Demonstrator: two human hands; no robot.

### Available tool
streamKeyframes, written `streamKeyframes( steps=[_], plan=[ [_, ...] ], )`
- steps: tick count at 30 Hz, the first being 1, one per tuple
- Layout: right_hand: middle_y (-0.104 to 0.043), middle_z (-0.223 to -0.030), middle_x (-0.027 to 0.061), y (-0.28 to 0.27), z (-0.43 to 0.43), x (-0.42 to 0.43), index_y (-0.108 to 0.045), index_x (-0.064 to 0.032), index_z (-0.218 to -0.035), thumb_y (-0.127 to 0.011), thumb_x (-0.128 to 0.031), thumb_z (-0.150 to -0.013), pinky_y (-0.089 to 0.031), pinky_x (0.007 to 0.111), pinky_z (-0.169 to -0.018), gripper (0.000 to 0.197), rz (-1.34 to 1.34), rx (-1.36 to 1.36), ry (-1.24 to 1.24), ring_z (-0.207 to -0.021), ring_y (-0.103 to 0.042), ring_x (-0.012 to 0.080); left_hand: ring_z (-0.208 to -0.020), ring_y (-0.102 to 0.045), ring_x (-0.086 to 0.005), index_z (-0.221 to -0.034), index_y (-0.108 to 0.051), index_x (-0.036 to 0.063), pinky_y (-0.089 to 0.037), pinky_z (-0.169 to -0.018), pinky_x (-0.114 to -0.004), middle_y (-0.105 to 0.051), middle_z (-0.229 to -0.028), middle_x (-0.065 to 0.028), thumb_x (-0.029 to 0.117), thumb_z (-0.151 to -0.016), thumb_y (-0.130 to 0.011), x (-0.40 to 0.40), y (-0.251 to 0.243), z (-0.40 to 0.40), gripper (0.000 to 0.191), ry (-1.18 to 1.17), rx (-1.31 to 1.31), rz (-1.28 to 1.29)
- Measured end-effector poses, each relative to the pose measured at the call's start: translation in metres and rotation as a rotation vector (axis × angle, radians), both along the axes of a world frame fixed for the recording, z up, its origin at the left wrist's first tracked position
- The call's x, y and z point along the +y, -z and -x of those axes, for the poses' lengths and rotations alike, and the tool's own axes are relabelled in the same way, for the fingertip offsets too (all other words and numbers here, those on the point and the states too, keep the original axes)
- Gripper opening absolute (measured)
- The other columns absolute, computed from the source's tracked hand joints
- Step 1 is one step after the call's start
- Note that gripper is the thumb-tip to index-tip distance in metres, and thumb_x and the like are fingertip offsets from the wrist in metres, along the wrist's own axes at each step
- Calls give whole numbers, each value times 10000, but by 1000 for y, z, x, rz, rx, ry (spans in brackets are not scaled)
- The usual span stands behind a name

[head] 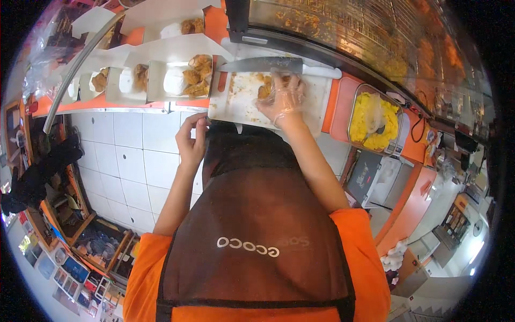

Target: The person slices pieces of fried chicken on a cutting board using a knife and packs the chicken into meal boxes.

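Observation:
My right hand, in a clear plastic glove, is over the white cutting board with its fingers curled around fried chicken; the glove hides part of it. Along the board's far side lies a wide-bladed knife, its white handle pointing right. Brown crumbs are scattered on the board. My left hand is bare, by the board's near left corner, with thumb and forefinger apart and nothing seen in it. Whether its fingertips touch the corner is unclear. Left of the board, an open paper box holds fried chicken pieces beside a white mound.
More open boxes line the orange counter leftward. A curved metal bar crosses above them. Right of the board stand a pink tray and a container of yellow food. A glass-fronted display case rises behind.

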State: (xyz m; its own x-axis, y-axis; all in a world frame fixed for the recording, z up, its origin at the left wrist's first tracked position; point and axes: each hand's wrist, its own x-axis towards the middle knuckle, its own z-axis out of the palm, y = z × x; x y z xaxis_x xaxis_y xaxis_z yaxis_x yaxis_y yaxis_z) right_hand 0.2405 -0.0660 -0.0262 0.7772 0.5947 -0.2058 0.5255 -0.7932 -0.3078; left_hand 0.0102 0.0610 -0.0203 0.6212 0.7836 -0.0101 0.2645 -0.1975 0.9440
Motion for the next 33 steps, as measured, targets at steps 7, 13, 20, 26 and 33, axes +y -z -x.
streamKeyframes(
  steps=[7, 13, 20, 26, 33],
  plan=[
    [-444, -1386, 235, 1, 0, 3, -486, -194, -1479, -828, -378, -692, -427, 552, -1070, 878, -39, 11, -17, -1299, -419, 469, -811, -659, -128, -1142, -695, -13, -532, -757, -280, -724, -875, -86, 90, -1028, -597, 4, -14, -5, 183, 12, -11, -14],
    [-565, -1268, 222, 24, -5, 1, -531, -88, -1377, -793, -171, -730, -483, 526, -993, 702, -280, -48, -119, -1114, -570, 463, -808, -683, -160, -1130, -687, -22, -539, -752, -291, -722, -911, -111, 84, -1041, -563, 25, -34, 1, 186, 67, 29, -73],
    [-622, -1231, 119, -7, -26, 0, -502, -83, -1398, -868, -72, -757, -585, 306, -779, 738, -759, 643, 406, -1055, -634, 193, -786, -680, -200, -1100, -727, 8, -534, -745, -316, -727, -887, -116, 75, -972, -663, 95, -55, 39, 157, -5, 42, -137],
    [-614, -1291, 147, -202, 44, 140, -414, -68, -1466, -872, -64, -731, -584, 345, -864, 866, -998, 768, 56, -1114, -647, 244, -781, -672, -195, -1108, -726, 3, -534, -742, -320, -737, -923, -124, 69, -957, -672, 215, -33, 121, 173, -244, 40, -256],
    [-582, -1326, 114, -281, 156, 438, -455, -63, -1444, -875, -86, -733, -553, 344, -945, 826, -982, 548, -910, -1214, -605, 240, -863, -631, -163, -1167, -695, 22, -507, -789, -325, -712, -956, -66, 130, -968, -666, 446, -34, 238, 228, -705, 73, -430]
  ],
)
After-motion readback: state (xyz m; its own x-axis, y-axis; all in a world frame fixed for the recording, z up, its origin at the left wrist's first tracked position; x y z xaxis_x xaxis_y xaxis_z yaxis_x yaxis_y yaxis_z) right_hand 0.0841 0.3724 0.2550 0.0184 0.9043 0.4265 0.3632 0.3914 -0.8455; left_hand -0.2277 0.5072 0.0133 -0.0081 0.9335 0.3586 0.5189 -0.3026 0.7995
